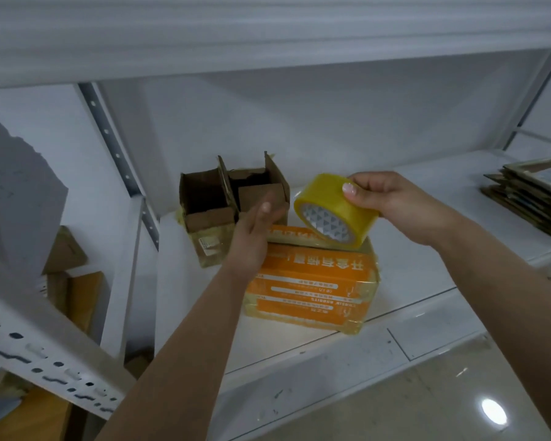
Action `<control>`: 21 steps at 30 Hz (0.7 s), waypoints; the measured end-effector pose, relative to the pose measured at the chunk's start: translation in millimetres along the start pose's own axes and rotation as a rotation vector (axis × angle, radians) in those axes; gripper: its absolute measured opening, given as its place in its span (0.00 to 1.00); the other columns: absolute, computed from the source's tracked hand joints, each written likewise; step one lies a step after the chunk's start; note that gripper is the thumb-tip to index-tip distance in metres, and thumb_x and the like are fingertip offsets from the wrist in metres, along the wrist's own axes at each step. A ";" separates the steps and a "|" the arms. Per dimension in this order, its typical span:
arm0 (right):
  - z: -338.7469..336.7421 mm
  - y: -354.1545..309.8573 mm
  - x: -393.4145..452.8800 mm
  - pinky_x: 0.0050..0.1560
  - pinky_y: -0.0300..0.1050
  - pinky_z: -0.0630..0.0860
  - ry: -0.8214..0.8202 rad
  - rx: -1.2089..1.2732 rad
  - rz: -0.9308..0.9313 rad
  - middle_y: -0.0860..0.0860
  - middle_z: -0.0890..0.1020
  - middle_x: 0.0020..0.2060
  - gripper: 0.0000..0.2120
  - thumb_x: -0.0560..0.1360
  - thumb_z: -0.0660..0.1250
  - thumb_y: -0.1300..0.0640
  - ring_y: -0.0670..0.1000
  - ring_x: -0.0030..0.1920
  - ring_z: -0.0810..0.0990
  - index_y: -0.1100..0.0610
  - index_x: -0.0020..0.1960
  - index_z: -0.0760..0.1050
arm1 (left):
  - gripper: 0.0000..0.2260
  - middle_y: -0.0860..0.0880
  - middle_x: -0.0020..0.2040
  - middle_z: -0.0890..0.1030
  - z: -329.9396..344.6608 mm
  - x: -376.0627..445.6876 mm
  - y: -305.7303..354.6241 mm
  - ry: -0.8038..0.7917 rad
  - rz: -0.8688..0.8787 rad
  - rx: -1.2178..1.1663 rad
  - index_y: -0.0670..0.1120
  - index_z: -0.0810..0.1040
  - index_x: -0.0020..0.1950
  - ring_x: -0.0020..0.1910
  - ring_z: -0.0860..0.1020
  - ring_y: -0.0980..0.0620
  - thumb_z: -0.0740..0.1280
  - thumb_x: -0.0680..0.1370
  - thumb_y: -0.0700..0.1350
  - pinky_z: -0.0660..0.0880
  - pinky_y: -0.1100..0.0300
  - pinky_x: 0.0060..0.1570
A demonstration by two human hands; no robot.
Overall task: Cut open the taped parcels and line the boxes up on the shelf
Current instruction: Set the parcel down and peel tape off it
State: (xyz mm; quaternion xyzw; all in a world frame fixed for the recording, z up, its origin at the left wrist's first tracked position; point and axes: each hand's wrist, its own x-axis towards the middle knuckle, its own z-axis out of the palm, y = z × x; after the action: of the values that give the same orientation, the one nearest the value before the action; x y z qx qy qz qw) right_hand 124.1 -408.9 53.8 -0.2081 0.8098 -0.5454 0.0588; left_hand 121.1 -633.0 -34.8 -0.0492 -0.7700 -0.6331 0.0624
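Note:
An orange printed parcel (312,281), wrapped in clear tape, lies on the white shelf (427,281) in front of me. Behind it to the left stands a brown cardboard box (210,218) with its flaps open. My right hand (395,205) grips a yellow tape roll (334,211) just above the parcel's far edge. My left hand (252,240) hovers with fingers spread between the open box and the parcel, holding nothing.
A stack of flattened cartons (531,198) lies at the shelf's right end. A perforated metal upright (118,154) and a shelf rail (39,354) stand to the left, with more brown boxes (74,291) behind them. An upper shelf (268,36) hangs overhead.

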 end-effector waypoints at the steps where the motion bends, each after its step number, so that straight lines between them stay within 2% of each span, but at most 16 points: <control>1: 3.4 5.9 0.3 0.46 0.39 0.74 -0.007 0.010 0.013 0.43 0.83 0.37 0.14 0.71 0.64 0.45 0.42 0.40 0.80 0.54 0.48 0.80 | 0.23 0.70 0.51 0.80 4.2 0.5 -1.1 -0.021 0.020 0.039 0.56 0.68 0.74 0.54 0.73 0.75 0.54 0.82 0.62 0.67 0.74 0.53; 3: 9.4 16.8 -1.2 0.46 0.39 0.75 -0.018 0.030 0.034 0.45 0.84 0.38 0.16 0.71 0.64 0.44 0.44 0.42 0.81 0.54 0.49 0.80 | 0.23 0.65 0.60 0.78 7.8 2.6 -5.4 -0.052 0.051 0.087 0.55 0.65 0.76 0.62 0.73 0.66 0.54 0.83 0.59 0.67 0.67 0.61; 4: 11.4 21.0 -2.6 0.46 0.39 0.76 -0.019 0.048 0.036 0.46 0.84 0.39 0.17 0.71 0.64 0.44 0.46 0.42 0.81 0.55 0.50 0.80 | 0.22 0.59 0.64 0.78 6.9 3.5 -7.4 -0.054 0.064 0.100 0.54 0.63 0.77 0.65 0.73 0.62 0.54 0.83 0.58 0.66 0.70 0.62; 5: 12.4 24.0 -3.7 0.45 0.37 0.77 -0.016 0.071 0.036 0.47 0.83 0.40 0.18 0.71 0.64 0.44 0.47 0.43 0.81 0.56 0.51 0.80 | 0.22 0.54 0.63 0.79 5.9 4.6 -8.8 -0.046 0.078 0.117 0.53 0.62 0.78 0.64 0.73 0.62 0.54 0.84 0.56 0.64 0.76 0.59; 7: 12.1 28.1 -6.3 0.44 0.34 0.77 -0.009 0.100 0.027 0.47 0.83 0.39 0.18 0.72 0.64 0.45 0.46 0.42 0.81 0.57 0.51 0.80 | 0.22 0.51 0.54 0.83 4.6 6.0 -9.9 -0.024 0.102 0.165 0.53 0.57 0.79 0.58 0.75 0.66 0.53 0.84 0.53 0.61 0.84 0.51; 9: 12.0 31.6 -8.5 0.43 0.32 0.77 -0.016 0.119 0.010 0.46 0.83 0.38 0.16 0.73 0.63 0.46 0.45 0.41 0.81 0.56 0.50 0.79 | 0.22 0.51 0.51 0.84 4.9 7.4 -11.4 -0.023 0.114 0.195 0.54 0.54 0.79 0.56 0.76 0.64 0.53 0.85 0.52 0.61 0.85 0.50; 11: 12.0 33.6 -10.6 0.43 0.32 0.76 -0.023 0.130 -0.002 0.46 0.82 0.37 0.14 0.73 0.63 0.46 0.44 0.41 0.81 0.56 0.48 0.79 | 0.23 0.50 0.49 0.84 6.1 9.4 -13.4 -0.024 0.128 0.253 0.54 0.52 0.79 0.50 0.75 0.70 0.53 0.85 0.51 0.61 0.85 0.47; 14: 12.1 33.7 -13.1 0.42 0.32 0.76 -0.019 0.128 -0.003 0.46 0.82 0.37 0.14 0.73 0.63 0.45 0.44 0.41 0.80 0.54 0.48 0.79 | 0.26 0.47 0.53 0.83 8.2 11.8 -15.4 -0.028 0.107 0.368 0.50 0.47 0.80 0.41 0.68 0.74 0.52 0.85 0.53 0.62 0.85 0.39; 16: 12.7 33.4 -14.1 0.43 0.32 0.76 -0.013 0.122 -0.003 0.46 0.82 0.38 0.14 0.73 0.63 0.44 0.44 0.41 0.81 0.53 0.47 0.79 | 0.28 0.48 0.53 0.81 8.3 12.5 -14.5 -0.029 0.089 0.394 0.47 0.45 0.80 0.38 0.68 0.72 0.52 0.84 0.54 0.64 0.83 0.37; 18: 13.1 32.8 -14.3 0.42 0.32 0.76 -0.004 0.119 -0.006 0.45 0.82 0.38 0.13 0.73 0.63 0.44 0.44 0.41 0.81 0.52 0.47 0.79 | 0.29 0.55 0.50 0.78 6.6 13.2 -13.0 -0.039 0.099 0.398 0.46 0.45 0.80 0.36 0.70 0.75 0.53 0.84 0.54 0.65 0.80 0.37; 20: 13.4 32.0 -14.7 0.41 0.32 0.76 -0.007 0.127 -0.011 0.44 0.82 0.37 0.13 0.73 0.63 0.44 0.43 0.40 0.81 0.52 0.46 0.78 | 0.29 0.61 0.53 0.75 1.6 13.5 -10.0 -0.050 0.128 0.378 0.48 0.43 0.80 0.40 0.69 0.82 0.53 0.84 0.55 0.63 0.84 0.41; 21: 13.7 31.7 -15.0 0.41 0.31 0.76 -0.012 0.132 -0.012 0.44 0.82 0.37 0.13 0.73 0.63 0.44 0.43 0.40 0.81 0.52 0.46 0.78 | 0.29 0.61 0.55 0.76 -2.1 13.2 -7.0 -0.060 0.141 0.371 0.50 0.43 0.80 0.43 0.71 0.81 0.53 0.84 0.55 0.63 0.85 0.45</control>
State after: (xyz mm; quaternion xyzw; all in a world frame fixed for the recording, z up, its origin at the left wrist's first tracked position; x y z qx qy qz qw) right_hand 133.4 -404.6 17.6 -0.2118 0.7703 -0.5969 0.0741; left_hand 107.1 -636.5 -39.1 -0.1096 -0.8697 -0.4725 0.0918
